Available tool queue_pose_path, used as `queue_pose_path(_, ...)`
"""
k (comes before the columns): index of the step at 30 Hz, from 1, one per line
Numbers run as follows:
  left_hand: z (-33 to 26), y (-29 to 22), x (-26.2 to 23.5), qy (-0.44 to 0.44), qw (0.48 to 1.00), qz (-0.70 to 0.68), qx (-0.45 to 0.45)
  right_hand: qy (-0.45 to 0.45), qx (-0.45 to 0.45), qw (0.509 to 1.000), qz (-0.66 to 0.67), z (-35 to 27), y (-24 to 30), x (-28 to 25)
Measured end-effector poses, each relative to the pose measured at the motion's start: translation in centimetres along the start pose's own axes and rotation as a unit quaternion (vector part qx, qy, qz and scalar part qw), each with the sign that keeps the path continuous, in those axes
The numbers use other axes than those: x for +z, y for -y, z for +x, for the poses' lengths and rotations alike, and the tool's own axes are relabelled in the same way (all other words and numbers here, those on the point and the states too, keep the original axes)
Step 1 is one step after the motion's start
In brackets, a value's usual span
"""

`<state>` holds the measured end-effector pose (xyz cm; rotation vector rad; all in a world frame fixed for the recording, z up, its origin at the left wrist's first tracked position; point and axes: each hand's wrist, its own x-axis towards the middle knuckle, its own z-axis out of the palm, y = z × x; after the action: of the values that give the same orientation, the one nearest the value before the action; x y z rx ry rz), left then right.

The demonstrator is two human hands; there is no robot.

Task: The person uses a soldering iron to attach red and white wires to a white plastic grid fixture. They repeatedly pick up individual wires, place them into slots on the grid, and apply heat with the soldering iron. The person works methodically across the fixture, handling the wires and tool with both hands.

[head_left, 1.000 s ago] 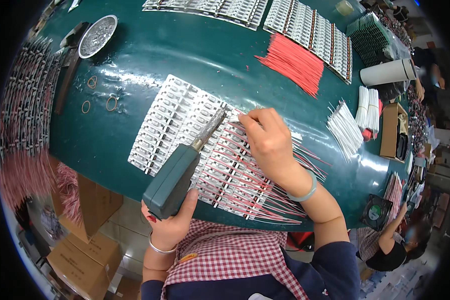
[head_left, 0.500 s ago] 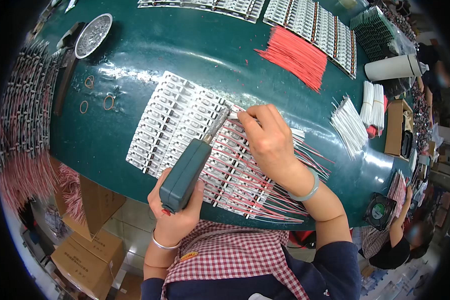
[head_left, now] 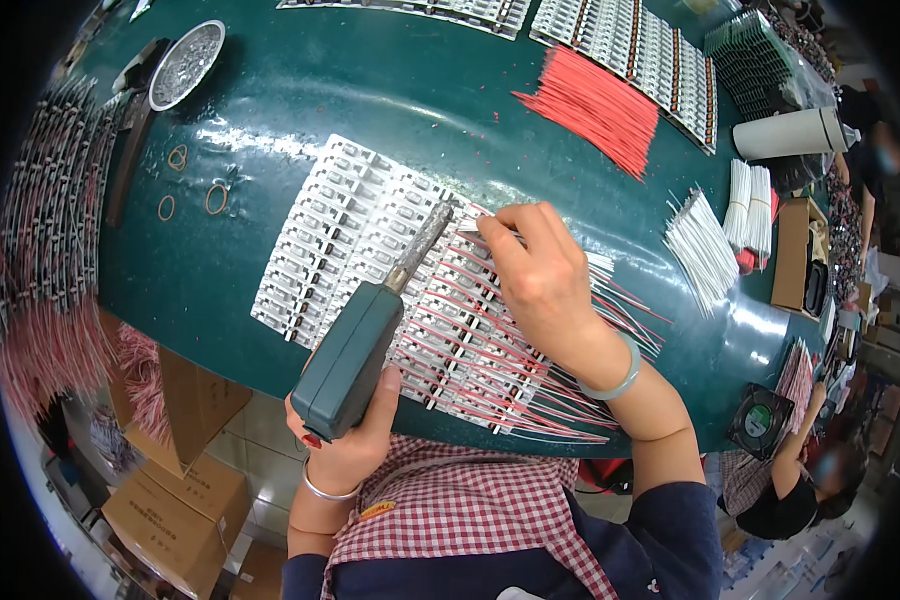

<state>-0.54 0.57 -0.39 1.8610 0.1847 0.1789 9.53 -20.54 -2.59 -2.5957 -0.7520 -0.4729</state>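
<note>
Two hands are working over a sheet of small white parts (head_left: 370, 250) lying at the middle of the green tabletop (head_left: 300, 90). The left hand (head_left: 345, 440), low in the frame, is gripping the green soldering gun (head_left: 355, 355) by its body, its metal tip angled up onto the rows — likely for reach. The right hand (head_left: 545, 280) is pinching a thin wire (head_left: 475, 232) just beside that tip, steadying it. Compared with a second ago, the gun is sitting more upright, its tip closer to the fingers.

Red wire bundle (head_left: 592, 105), white cup (head_left: 792, 133), metal dish (head_left: 185, 64)
</note>
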Motion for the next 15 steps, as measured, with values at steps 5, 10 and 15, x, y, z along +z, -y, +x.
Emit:
queue_pose_path(5,-0.01,-0.06,-0.12,-0.001,1.000,0.003,0.013,-0.013,0.029,0.999,0.017,0.07,0.33,-0.01)
queue_pose_path(10,-0.21,0.11,-0.41,-0.010,0.997,0.039,0.061,-0.053,0.008,0.999,0.012,-0.01,0.45,-0.18)
queue_pose_path(15,-0.70,0.38,-0.81,-0.006,0.998,0.044,0.054,-0.029,-0.003,0.999,0.023,-0.86,0.90,0.05)
